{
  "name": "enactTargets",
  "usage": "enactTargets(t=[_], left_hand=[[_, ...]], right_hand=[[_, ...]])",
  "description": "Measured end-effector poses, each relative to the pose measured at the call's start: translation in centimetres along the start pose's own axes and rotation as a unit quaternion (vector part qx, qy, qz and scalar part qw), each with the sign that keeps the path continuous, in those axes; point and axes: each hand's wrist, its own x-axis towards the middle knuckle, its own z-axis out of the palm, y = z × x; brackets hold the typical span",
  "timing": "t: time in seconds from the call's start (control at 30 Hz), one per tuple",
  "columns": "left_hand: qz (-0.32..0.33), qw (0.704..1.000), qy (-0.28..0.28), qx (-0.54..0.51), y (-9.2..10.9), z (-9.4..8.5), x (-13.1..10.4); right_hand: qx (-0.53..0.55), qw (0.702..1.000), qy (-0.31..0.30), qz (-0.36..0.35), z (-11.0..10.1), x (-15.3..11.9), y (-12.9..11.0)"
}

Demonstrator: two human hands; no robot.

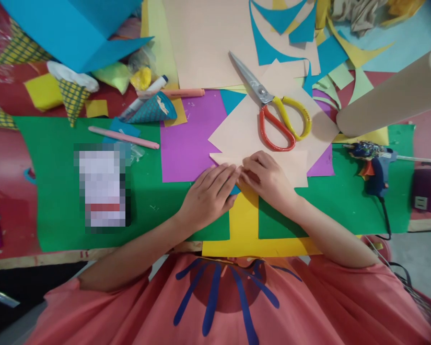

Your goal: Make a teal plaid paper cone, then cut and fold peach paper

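Note:
A peach sheet of paper [295, 167] lies under both hands at the middle of the table, its near part hidden by them. My left hand [208, 195] rests flat on its left end, fingers stretched out and close together. The fingers of my right hand [269, 179] are bent and closed at the paper, their tips touching near my left fingertips. A small bit of blue paper [236, 190] peeks out below the left fingers. Just beyond the hands, scissors [262, 93] with one red and one yellow handle lie on another peach sheet [233, 129].
A glue gun [378, 167] lies at right, near a pale paper cone or tube [391, 98]. Blue offcuts [269, 50] lie at the back. At left are a pink pen [123, 137], a blurred-out box-shaped item [102, 187] and a blue patterned cone [152, 109]. Green paper [57, 191] covers the table.

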Motion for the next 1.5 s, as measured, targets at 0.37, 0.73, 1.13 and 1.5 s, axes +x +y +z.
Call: enactTargets(t=[0.37,0.73,1.13,1.5], left_hand=[[-0.016,0.996,-0.039,0.074,0.3,0.0,0.4],[-0.033,0.996,-0.051,0.066,0.5,-0.2,0.1],[-0.053,0.993,-0.086,0.062,0.8,-0.2,0.5],[-0.077,0.989,-0.122,0.033,1.1,-0.2,0.8]], right_hand=[[-0.104,0.989,-0.01,-0.106,-1.5,-1.3,0.8],[-0.072,0.989,-0.011,-0.128,-2.1,-1.8,0.8],[-0.07,0.992,-0.002,-0.106,-1.1,-0.8,1.1],[-0.147,0.986,-0.044,-0.063,-1.3,-1.1,0.8]])
